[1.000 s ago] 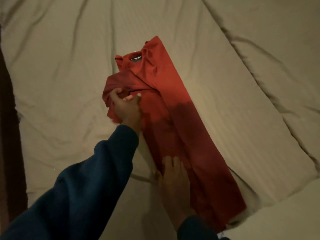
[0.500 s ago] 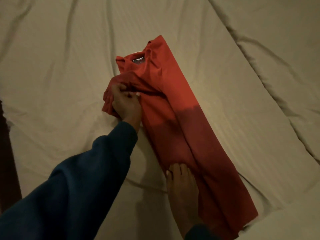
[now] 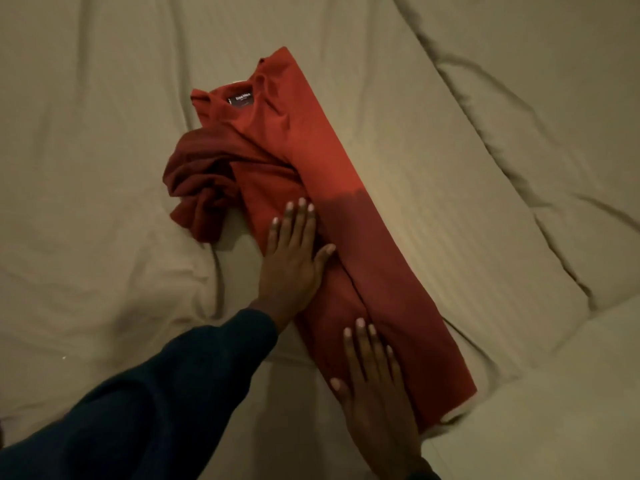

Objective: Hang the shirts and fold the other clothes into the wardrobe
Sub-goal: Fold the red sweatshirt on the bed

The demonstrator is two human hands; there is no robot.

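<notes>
A red shirt (image 3: 349, 188) lies on the bed, folded lengthwise into a long strip that runs from upper left to lower right, its black neck label facing up. One sleeve is bunched in a crumpled heap on the strip's left side. My left hand (image 3: 294, 258) lies flat on the middle of the strip, fingers straight. My right hand (image 3: 374, 386) presses flat on the lower part of the strip, fingers also straight. Neither hand holds any cloth.
The beige bedsheet (image 3: 104, 168) is wrinkled around the shirt. A thicker beige quilt (image 3: 536, 116) with stitched seams covers the right side and lower right corner.
My left hand has let go of the bunched sleeve and moved down onto the strip, now flat. The right hand stays flat on the lower part. The sleeve lies loose.
</notes>
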